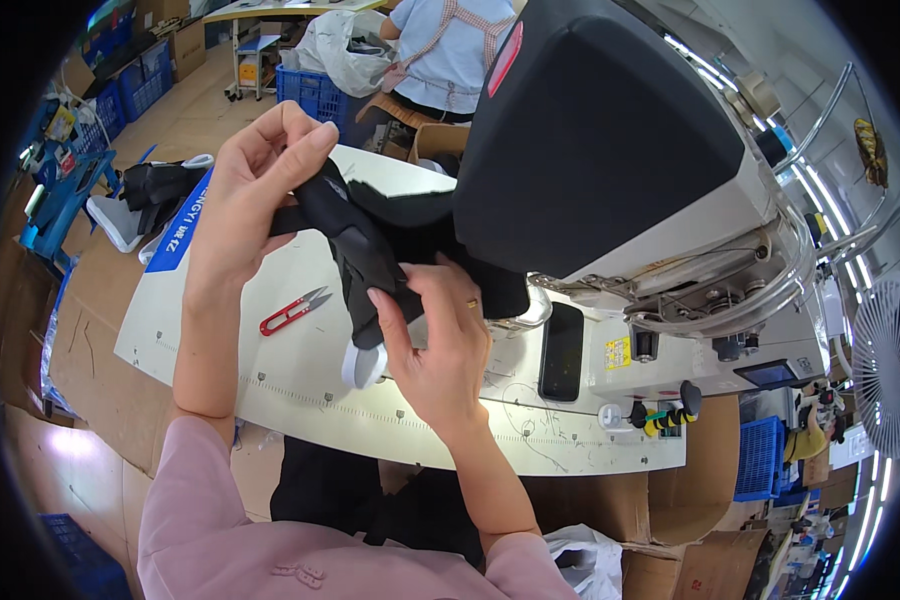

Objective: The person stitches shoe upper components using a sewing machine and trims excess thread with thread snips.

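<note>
My left hand (255,195) is raised, pinching the upper left end of a black fabric piece (355,235) between thumb and fingers. Lower down, my right hand (438,345) grips the same piece near its bottom edge, a ring on one finger. The fabric is folded and held above the white table, beside the sewing machine (610,140). A rounded white part (363,366) shows just under the fabric; whether it is joined to it I cannot tell. Red-handled thread snips (294,311) lie on the table below my left hand.
A black phone (561,352) lies on the white table (270,385), right of my right hand. The machine head overhangs the table's right side. Black and white pieces (150,200) are heaped at the left. Beyond the table, a person (445,50) sits near a blue crate (312,93).
</note>
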{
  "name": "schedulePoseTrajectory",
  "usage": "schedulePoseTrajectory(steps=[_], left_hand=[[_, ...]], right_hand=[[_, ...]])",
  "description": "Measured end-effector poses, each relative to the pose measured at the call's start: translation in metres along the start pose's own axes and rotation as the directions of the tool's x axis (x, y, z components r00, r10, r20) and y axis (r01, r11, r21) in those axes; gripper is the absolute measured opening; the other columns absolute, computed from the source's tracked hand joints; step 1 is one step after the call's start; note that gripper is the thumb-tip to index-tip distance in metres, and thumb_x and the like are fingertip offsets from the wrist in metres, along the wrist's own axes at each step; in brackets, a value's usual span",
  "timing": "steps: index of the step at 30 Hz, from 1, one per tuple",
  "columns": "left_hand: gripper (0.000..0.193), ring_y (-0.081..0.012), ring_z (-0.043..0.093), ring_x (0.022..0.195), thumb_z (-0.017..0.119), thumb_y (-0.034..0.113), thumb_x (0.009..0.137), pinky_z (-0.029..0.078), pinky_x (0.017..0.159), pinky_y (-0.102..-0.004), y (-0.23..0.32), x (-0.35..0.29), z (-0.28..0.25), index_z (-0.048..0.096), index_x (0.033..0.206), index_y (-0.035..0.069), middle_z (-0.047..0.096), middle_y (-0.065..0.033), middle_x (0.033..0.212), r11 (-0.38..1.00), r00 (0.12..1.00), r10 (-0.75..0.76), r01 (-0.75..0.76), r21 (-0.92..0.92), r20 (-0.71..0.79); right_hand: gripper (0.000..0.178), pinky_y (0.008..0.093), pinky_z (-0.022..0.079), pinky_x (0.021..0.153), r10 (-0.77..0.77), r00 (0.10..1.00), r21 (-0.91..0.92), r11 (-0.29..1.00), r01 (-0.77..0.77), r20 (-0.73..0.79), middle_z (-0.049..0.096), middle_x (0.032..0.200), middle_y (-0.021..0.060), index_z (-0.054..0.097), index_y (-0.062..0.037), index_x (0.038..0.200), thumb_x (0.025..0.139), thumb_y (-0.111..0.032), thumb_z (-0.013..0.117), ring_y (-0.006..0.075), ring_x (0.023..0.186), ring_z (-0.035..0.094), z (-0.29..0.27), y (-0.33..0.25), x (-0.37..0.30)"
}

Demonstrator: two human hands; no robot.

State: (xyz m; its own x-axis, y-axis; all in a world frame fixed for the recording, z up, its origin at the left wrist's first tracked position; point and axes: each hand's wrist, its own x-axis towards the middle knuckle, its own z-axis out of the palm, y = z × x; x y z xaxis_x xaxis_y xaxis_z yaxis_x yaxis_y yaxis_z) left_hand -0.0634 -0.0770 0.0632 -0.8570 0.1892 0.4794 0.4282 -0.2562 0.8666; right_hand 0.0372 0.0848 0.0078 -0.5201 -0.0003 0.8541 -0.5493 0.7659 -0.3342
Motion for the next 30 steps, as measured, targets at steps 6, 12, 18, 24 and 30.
schedulePoseTrajectory(steps=[6,12,18,24,30], left_hand=[[0.025,-0.0155,0.051,0.072,0.059,0.024,0.09,0.041,0.067,-0.0276,0.011,-0.005,0.007,0.064,0.095,0.0,0.062,-0.0041,0.08,0.57,0.84,0.425,-0.538,0.621,0.337],[0.027,-0.014,0.054,0.076,0.069,0.016,0.086,0.044,0.07,-0.0298,-0.025,-0.018,0.037,0.065,0.104,-0.003,0.064,-0.0062,0.084,0.96,0.743,0.006,-0.192,0.205,0.669],[0.031,-0.0056,0.052,0.075,0.063,0.026,0.095,0.043,0.067,-0.0223,-0.065,-0.033,0.084,0.065,0.104,-0.004,0.063,0.0002,0.084,0.96,0.874,-0.271,0.214,0.182,0.404],[0.019,-0.011,0.056,0.085,0.063,0.013,0.092,0.046,0.076,-0.0274,-0.081,-0.031,0.105,0.064,0.103,-0.003,0.064,-0.004,0.096,0.977,0.947,-0.131,0.073,0.201,0.294],[0.039,-0.0298,0.059,0.103,0.068,0.003,0.079,0.043,0.094,-0.0366,-0.103,-0.018,0.106,0.058,0.116,-0.004,0.064,-0.0129,0.111,0.933,0.835,0.313,-0.359,0.016,0.453]], right_hand=[[0.017,0.0311,0.044,0.06,0.249,0.923,0.375,0.859,-0.35,0.292,0.052,0.083,0.0134,0.053,0.0016,0.089,0.082,0.001,0.069,0.0284,0.066,0.053,-0.035,-0.015,-0.02],[0.019,0.0184,0.035,0.056,0.481,0.771,0.478,0.605,-0.637,0.419,0.052,0.07,-0.0016,0.052,-0.0005,0.082,0.086,-0.003,0.07,0.0012,0.063,0.043,-0.07,-0.009,-0.043],[0.019,0.0191,0.041,0.058,0.781,0.594,0.433,0.477,-0.765,0.19,0.06,0.068,-0.0004,0.06,0.0021,0.078,0.086,-0.01,0.072,0.0024,0.064,0.051,-0.07,0.015,-0.061],[0.014,0.0209,0.044,0.061,0.823,0.544,0.51,0.403,-0.76,0.16,0.064,0.073,0.0008,0.065,0.0041,0.082,0.086,-0.008,0.071,0.0037,0.067,0.054,-0.068,0.034,-0.059],[0.015,0.0232,0.045,0.061,0.835,0.55,0.447,0.483,-0.753,0.024,0.067,0.074,0.0035,0.07,0.0053,0.087,0.087,-0.01,0.072,0.0062,0.066,0.057,-0.065,0.038,-0.059]])
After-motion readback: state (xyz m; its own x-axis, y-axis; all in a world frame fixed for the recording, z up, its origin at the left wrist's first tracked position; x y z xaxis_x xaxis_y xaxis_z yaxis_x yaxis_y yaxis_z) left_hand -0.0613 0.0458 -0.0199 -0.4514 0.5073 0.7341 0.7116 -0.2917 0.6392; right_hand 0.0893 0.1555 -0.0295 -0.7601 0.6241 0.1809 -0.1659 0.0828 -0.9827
